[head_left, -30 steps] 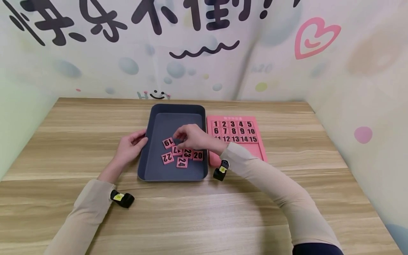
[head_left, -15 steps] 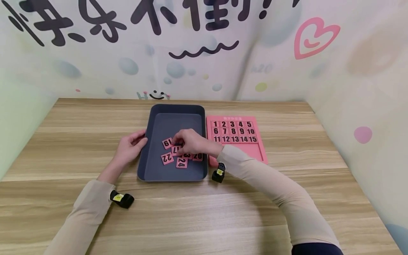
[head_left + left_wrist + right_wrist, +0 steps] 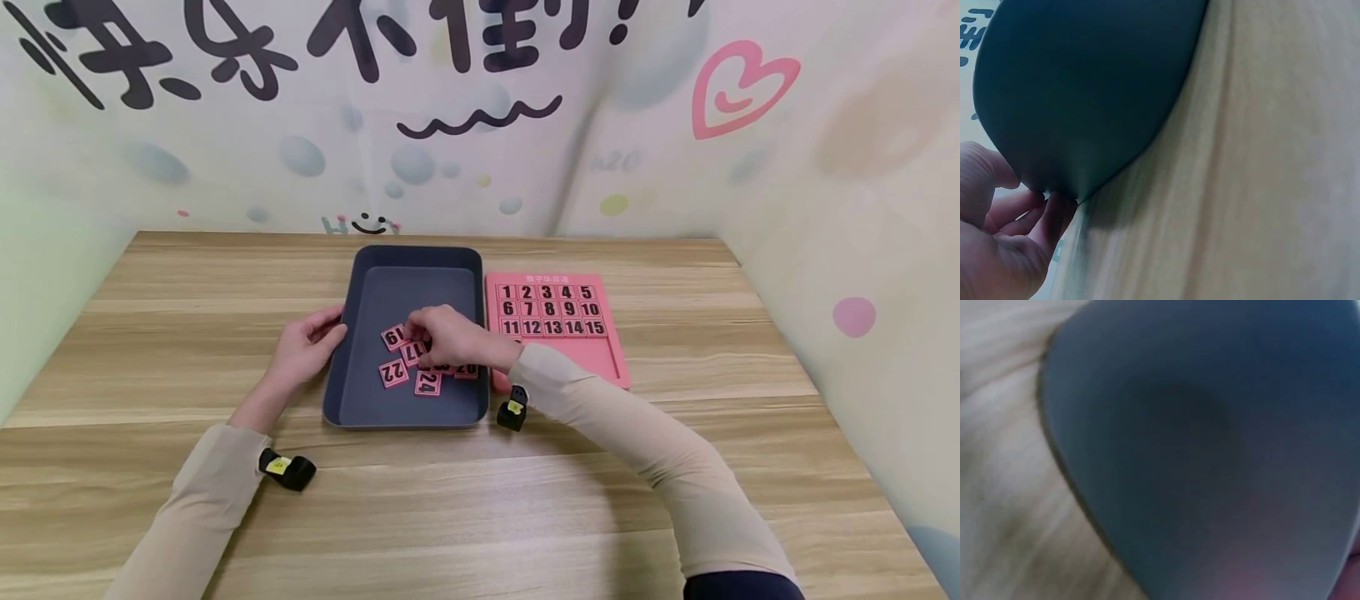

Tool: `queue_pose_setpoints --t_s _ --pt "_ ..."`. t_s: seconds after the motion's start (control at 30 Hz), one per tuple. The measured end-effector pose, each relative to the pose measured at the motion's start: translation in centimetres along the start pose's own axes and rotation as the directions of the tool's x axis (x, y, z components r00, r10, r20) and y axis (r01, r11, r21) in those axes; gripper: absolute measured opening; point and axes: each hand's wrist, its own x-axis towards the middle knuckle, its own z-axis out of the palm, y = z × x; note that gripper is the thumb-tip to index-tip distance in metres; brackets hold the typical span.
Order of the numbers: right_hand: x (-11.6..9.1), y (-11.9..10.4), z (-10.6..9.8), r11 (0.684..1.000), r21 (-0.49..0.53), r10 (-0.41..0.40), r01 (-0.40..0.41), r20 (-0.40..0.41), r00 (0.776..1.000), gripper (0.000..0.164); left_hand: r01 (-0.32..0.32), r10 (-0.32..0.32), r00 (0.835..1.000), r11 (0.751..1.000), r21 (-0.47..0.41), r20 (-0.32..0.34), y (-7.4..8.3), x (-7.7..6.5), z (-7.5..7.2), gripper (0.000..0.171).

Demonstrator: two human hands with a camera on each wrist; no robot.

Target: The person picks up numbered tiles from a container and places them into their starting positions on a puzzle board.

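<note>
Where right-hand fingers (image 3: 418,317) reach, square pink tiles (image 3: 393,372) cluster.

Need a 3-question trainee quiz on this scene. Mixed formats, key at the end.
1. True or false: the left hand touches the side of the dark blue-gray tray.
2. Which tile sits in the pink number board? A) tile 22; B) tile 24; C) tile 13.
3. In a few words: where is the right hand?

Key:
1. True.
2. C.
3. At the loose number tiles in the tray; whether it pinches one is hidden.
</note>
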Motion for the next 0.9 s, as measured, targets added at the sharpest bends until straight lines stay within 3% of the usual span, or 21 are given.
queue_pose_setpoints --t_s 0.2,0.43,0.63,0.9 --pt "-0.9 0.0 -1.0 1.0 0.008 -0.026 0.027 -0.067 0.997 0.027 0.015 -0.014 1.0 1.0 -0.003 0.011 -0.1 0.1 0.0 0.044" --pt "-3.6 0.4 -2.7 0.991 0.082 -0.094 0.109 -0.167 0.981 0.03 0.016 -0.016 1.0 1.0 0.0 0.016 -0.2 0.1 0.0 0.043" --pt "-6.6 1.9 -3.4 0.982 0.145 -0.087 0.124 -0.24 0.967 0.03 0.013 -0.013 1.0 1.0 -0.007 0.016 -0.2 0.1 0.0 0.043" --pt "-10.2 4.9 -3.1 0.98 0.149 -0.078 0.13 -0.314 0.946 0.031 0.006 -0.006 1.0 1.0 -0.024 0.015 -0.1 0.0 0.1 0.042"
